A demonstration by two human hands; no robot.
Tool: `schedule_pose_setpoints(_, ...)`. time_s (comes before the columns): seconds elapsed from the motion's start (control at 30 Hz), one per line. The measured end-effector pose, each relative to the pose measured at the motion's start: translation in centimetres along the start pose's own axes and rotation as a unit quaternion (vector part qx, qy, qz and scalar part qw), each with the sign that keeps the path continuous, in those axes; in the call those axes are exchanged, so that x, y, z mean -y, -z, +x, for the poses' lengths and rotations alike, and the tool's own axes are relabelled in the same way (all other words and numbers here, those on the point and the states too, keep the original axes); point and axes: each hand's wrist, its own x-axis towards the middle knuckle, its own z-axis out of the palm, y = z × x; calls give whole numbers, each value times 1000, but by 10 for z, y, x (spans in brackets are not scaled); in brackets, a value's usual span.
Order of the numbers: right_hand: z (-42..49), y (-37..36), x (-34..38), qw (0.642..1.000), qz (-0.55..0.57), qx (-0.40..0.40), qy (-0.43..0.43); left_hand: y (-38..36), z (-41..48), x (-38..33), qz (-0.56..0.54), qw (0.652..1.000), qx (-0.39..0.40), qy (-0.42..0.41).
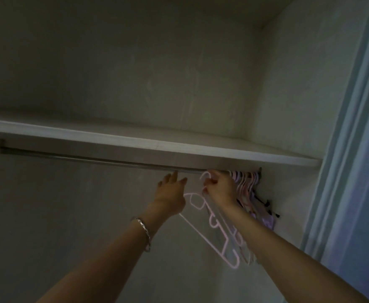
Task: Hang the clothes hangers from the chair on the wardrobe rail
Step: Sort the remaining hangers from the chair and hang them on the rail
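Midway through hanging. Grips a pale pink plastic clothes hanger (212, 223) by the neck in the right hand (219, 189), fingers clenched around it just below the curved hook (205, 176). Seems to carry a few more thin hangers bunched under the same forearm. Reaches up with the left hand (171, 193), grasping nothing, fingers stretched out just beneath the long grey metal wardrobe rail (92, 159) under the white wooden shelf (157, 145). Wears a silver chain bracelet (145, 231) on the left wrist. Already has a tight cluster of pink hangers (244, 182) hung at the far right end of the rail, beside the bracket. Cannot tell, in this dim light, hook touching rail or just short of it.

To do the step well:
- Lift the hook over the rail without knocking the shelf's underside, given the narrow gap there.
- Turn the hook's open side toward the rail, then lower until seated.
- Aim just left of the cluster, not into it, to avoid tangling.
- Use the free left hand to peel one hanger from the bunch and steady it.
- Loosen the fingers only with the weight resting on the rail.
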Motion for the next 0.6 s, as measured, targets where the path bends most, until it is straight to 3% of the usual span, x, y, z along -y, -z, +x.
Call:
schedule_pose_setpoints(0.23, 42, -17, -23, 997, -51, -29, 47, -13, 59, 21, 116, 993, -29, 3)
schedule_pose_setpoints(0.43, 57, -40, -46, 997, -56, -3, 54, -33, 79, 38, 111, 994, 7, 13)
schedule_pose_setpoints(0.6, 67, -42, -61, 985, -157, 38, 66, -39, 86, 35, 110, 993, -40, 23)
